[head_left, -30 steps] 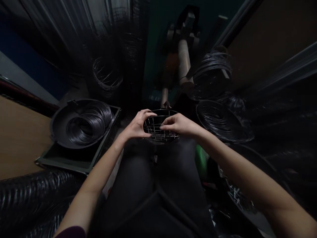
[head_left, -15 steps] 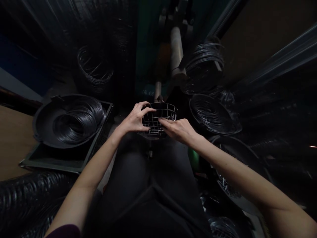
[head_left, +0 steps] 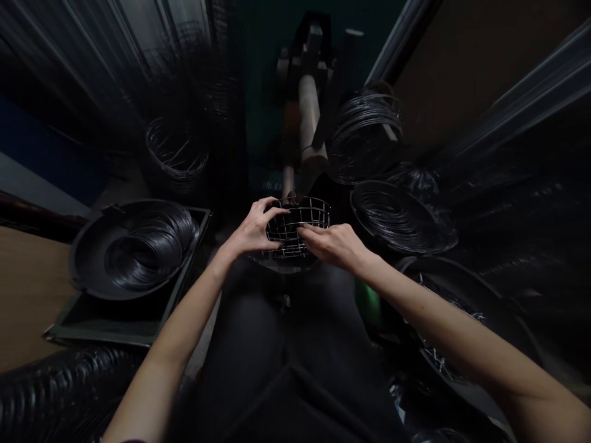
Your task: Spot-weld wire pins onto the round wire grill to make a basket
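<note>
A round wire basket (head_left: 314, 212) sits in front of me at the lower end of a machine's metal rods, above my lap. My left hand (head_left: 255, 227) grips its left side, with the thumb low and the fingers curled over the rim. From the right, my right hand (head_left: 333, 242) pinches at the basket's wires near its middle with thumb and fingers together. Whether a separate piece of wire lies in that pinch is too small to tell. The basket's bottom grid shows between the two hands.
At the left, a dark round pan (head_left: 90, 261) of wire rings rests on a green-edged tray (head_left: 106, 337). Ring bundles (head_left: 367, 117) and another pan (head_left: 401, 240) stand at the right, above a bowl of wire pieces (head_left: 480, 277). The machine's thick cylinder (head_left: 309, 111) rises ahead.
The view has shifted, so the pans and basket appear slightly lower and the machine's cylinder further left. Both hands keep nearly the same hold on the basket.
</note>
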`<state>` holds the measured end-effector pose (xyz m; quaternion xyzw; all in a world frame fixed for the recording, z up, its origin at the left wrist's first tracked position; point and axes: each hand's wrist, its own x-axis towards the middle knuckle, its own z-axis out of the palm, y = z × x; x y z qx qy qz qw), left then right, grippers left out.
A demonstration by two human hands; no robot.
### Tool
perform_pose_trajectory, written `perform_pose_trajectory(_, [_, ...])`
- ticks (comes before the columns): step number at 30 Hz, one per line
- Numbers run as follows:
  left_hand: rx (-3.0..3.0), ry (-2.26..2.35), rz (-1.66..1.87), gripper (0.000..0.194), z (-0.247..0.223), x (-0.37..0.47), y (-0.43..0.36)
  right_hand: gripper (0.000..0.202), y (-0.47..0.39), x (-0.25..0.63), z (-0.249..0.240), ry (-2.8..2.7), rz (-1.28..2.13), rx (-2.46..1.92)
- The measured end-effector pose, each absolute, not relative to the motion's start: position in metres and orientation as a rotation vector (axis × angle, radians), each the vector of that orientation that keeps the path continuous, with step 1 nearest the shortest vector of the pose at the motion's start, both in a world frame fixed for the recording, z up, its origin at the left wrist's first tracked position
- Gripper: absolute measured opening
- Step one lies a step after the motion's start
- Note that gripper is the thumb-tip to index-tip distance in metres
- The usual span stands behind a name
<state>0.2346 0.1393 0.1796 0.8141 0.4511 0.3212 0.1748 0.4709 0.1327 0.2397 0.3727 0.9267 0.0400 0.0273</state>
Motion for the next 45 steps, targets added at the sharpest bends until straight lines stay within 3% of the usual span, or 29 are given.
perform_pose_trajectory(18, [2.270, 1.253, 0.812, 0.075, 0.186, 0.224, 0.159, 0.038, 0.149, 0.461, 0.248, 2.791, 0.191, 1.133])
perform_pose_trajectory(30, [2.196, 1.247, 0.897, 0.073, 0.189, 0.221, 0.176, 0.027, 0.153, 0.465, 0.227, 2.912, 0.145, 1.578])
perform_pose_trajectory(38, [2.215, 1.261, 0.896, 0.075, 0.190, 0.217, 0.192, 0.012, 0.177, 0.467, 0.216, 3.137, -0.150, 1.761])
perform_pose_trajectory(45, [2.174, 1.241, 0.928, 0.071, 0.194, 0.212, 0.213, 0.012, 0.201, 0.461, 0.213, 3.184, -0.349, 1.974])
